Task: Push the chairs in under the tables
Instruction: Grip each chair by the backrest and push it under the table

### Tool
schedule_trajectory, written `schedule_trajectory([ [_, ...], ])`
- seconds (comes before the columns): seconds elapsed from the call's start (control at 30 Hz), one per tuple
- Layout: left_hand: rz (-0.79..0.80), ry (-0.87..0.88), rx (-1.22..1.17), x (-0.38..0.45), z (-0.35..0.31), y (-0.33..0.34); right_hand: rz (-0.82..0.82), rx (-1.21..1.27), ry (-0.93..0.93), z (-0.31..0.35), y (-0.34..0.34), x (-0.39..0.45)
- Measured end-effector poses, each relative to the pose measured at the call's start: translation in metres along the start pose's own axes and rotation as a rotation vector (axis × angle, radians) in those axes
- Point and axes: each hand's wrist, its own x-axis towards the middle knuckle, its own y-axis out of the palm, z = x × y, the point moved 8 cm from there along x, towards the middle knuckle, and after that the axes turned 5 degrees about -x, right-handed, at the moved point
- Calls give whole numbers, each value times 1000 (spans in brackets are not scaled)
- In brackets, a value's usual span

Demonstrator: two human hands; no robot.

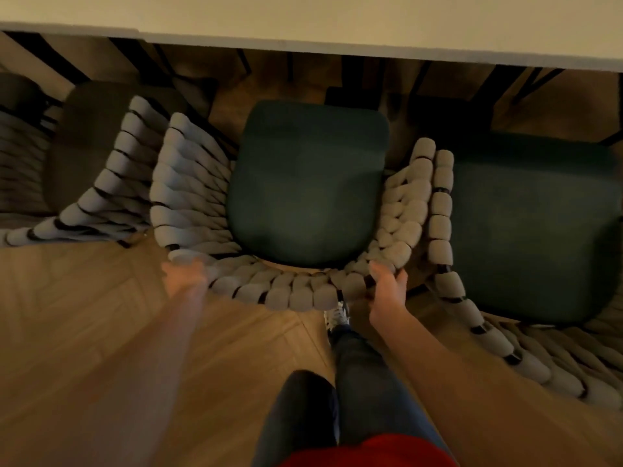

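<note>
Middle chair [306,183]: dark green padded seat with rounded corners, ringed by a curved back of thick grey woven cord; seat front lies short of the table [337,25] edge.
Right hand [387,288]: curled round the cord back, gripping it.
Left hand [183,274]: blurred against the back rim; grip cannot be told.
Neighbouring chairs: same cord weave, set close on both sides.
Floor [84,332]: wood planks.

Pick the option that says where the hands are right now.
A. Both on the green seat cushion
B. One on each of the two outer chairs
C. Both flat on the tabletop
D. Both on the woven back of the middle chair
D: the left hand and the right hand each rest on the curved woven back of the middle chair, behind its green cushion.
</note>
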Motion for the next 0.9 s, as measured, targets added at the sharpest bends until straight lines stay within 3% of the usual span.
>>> schedule_trajectory([
  [0.3, 93, 23, 209, 65, -31, -6, -155, 25, -55, -1, 10, 7],
  [0.53, 182, 71, 286, 97, -58, -2, -173, 5, -54, -3, 9, 12],
  [0.9, 176, 114, 326, 127, -63, -22, -142, 39, -59, -16, 40, 0],
])
